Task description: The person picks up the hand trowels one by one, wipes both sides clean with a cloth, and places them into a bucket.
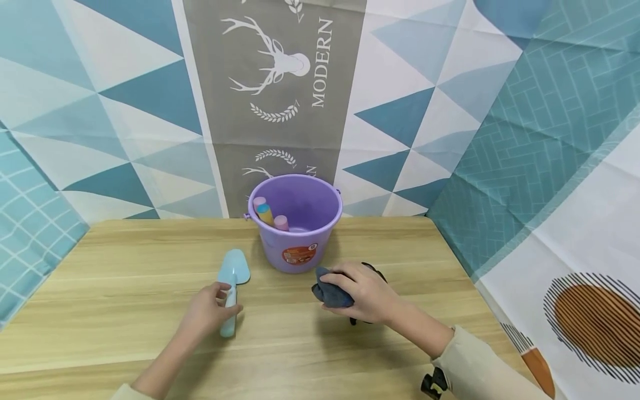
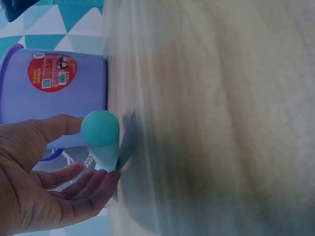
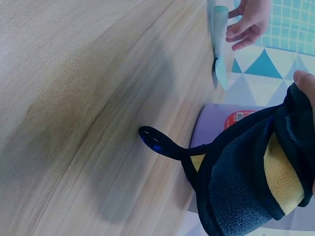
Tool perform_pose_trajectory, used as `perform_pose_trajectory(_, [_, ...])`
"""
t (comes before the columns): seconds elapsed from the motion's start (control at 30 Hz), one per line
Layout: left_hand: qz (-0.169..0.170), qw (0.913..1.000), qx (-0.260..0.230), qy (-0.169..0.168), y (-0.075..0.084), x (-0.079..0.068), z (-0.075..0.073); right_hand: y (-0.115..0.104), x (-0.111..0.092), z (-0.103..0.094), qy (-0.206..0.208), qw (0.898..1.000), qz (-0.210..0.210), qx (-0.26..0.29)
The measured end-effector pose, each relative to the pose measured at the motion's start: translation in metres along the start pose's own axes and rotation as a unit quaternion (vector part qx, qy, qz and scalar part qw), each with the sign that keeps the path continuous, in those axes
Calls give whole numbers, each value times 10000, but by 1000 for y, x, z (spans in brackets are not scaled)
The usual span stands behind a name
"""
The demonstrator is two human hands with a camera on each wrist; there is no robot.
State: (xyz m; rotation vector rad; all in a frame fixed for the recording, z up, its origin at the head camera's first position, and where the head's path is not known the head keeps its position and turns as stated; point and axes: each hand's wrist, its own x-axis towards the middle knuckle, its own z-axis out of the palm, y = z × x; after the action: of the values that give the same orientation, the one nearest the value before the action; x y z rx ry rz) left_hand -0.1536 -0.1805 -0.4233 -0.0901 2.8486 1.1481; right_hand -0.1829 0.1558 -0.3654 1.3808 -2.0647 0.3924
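Observation:
A light-blue toy shovel (image 1: 235, 269) lies on the table, its blade toward the back wall and its rounded handle end toward me. My left hand (image 1: 206, 310) is at the handle, thumb on one side and loosely bent fingers on the other; in the left wrist view the handle end (image 2: 100, 129) sits between them without a closed grip. With bent fingers my right hand (image 1: 367, 293) grips a bunched dark-blue cloth (image 1: 334, 293) over the table. Its yellow underside and black hanging loop (image 3: 160, 142) show in the right wrist view; part of it is hidden by the hand.
Between and beyond my hands stands a purple bucket (image 1: 295, 250) with a red label. Inside it, several pink and yellow tube-like pieces (image 1: 265, 213) lean to the left. Patterned cloth walls (image 1: 150, 111) rise behind and beside the wooden table (image 1: 280, 355).

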Motion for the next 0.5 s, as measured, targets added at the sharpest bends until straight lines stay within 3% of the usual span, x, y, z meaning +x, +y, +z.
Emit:
perform_pose_trajectory(0.2, [-29, 9997, 251, -22, -2, -2, 8, 1, -2, 3, 28, 10000, -29, 11])
perform_pose_trajectory(0.5, [-182, 9997, 75, -128, -4, 0, 10, 2, -4, 4, -87, 10000, -34, 25])
